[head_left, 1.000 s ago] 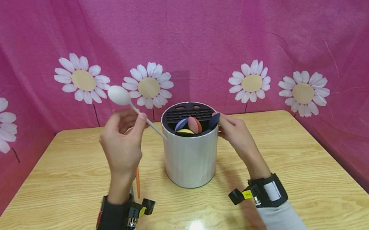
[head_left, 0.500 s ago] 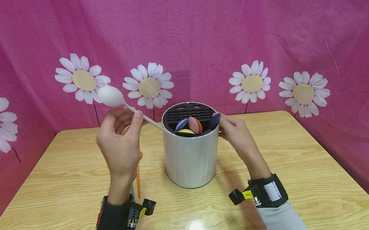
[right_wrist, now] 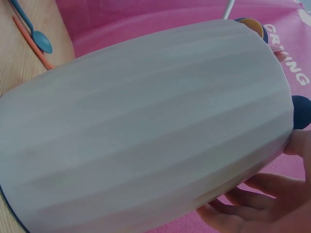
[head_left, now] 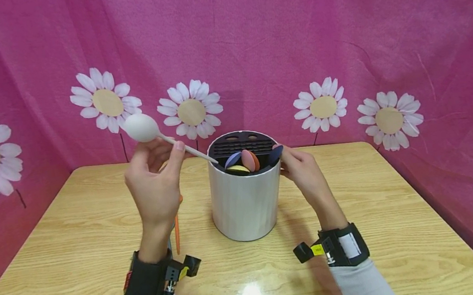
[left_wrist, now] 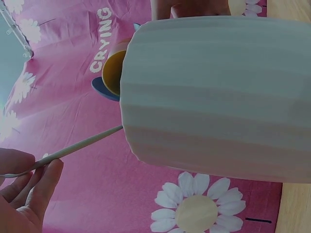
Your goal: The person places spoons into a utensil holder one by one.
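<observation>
A white spoon [head_left: 142,127] is pinched by its handle between the thumb and fingers of my left hand [head_left: 154,184]. It slants down to the right, bowl up, with the handle's tip at the left rim of a white ribbed utensil holder [head_left: 245,207]. Inside the holder's black insert stand several spoons: a purple one [head_left: 232,159], a yellow one [head_left: 237,169], a pink one [head_left: 247,160] and a dark blue one [head_left: 275,155]. My right hand [head_left: 300,168] grips the holder's right side near the rim, thumb by the dark blue spoon; its fingers curve round the wall [right_wrist: 146,126].
An orange utensil [head_left: 177,231] lies on the wooden table [head_left: 338,193] left of the holder, partly behind my left hand. Beside it is a blue spoon [right_wrist: 42,41], clearer in the right wrist view. A pink flowered cloth [head_left: 248,40] hangs around the table's back and sides.
The white spoon's bowl has shifted left and its handle tip has moved right, from outside the holder's wall to over its left rim. The right hand and holder have stayed put.
</observation>
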The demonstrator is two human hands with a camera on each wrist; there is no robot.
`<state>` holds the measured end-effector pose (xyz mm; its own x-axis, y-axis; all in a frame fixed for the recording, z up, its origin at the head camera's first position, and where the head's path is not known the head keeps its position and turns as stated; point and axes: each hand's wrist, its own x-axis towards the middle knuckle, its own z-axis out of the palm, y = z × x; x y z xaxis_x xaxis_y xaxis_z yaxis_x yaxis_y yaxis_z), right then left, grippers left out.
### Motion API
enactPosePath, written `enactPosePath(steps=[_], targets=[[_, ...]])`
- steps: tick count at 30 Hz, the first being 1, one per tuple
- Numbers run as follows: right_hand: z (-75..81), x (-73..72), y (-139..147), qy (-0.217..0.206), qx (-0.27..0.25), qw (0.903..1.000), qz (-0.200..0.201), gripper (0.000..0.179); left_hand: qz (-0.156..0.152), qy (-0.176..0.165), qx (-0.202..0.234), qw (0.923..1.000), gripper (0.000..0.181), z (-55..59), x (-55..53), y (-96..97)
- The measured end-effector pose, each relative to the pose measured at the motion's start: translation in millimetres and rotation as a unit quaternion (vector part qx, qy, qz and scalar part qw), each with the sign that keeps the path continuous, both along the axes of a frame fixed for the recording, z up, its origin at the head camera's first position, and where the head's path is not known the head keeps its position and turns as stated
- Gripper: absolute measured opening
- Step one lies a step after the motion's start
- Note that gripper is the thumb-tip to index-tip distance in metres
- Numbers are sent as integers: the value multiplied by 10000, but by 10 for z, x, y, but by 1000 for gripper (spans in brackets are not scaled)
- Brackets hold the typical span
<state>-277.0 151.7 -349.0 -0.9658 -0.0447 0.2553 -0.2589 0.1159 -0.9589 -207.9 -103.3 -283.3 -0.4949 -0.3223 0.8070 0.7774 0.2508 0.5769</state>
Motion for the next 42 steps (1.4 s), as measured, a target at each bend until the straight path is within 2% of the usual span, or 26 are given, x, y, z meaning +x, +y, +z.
enactPosePath(steps=[7, 15, 20, 30, 42], targets=[[-6, -8, -2, 3, -25, 10000, 21, 54, -113, -95, -59, 9999, 23, -19, -7, 24], [-1, -7, -5, -12, 11, 10000, -8, 54, -486, -137, -29, 9987, 26, -56, -38, 52], [-1, -8, -10, 11, -32, 10000, -9, 54, -510, -174, -59, 9985, 25, -57, -35, 64], [2, 0, -9, -3, -28, 10000, -18, 54, -325, -427, -433, 9976, 24, -83, -26, 79], [-2, -1, -5, 14, 8, 10000, -12, 54, -174, -756, -532, 9956, 25, -95, -16, 117]])
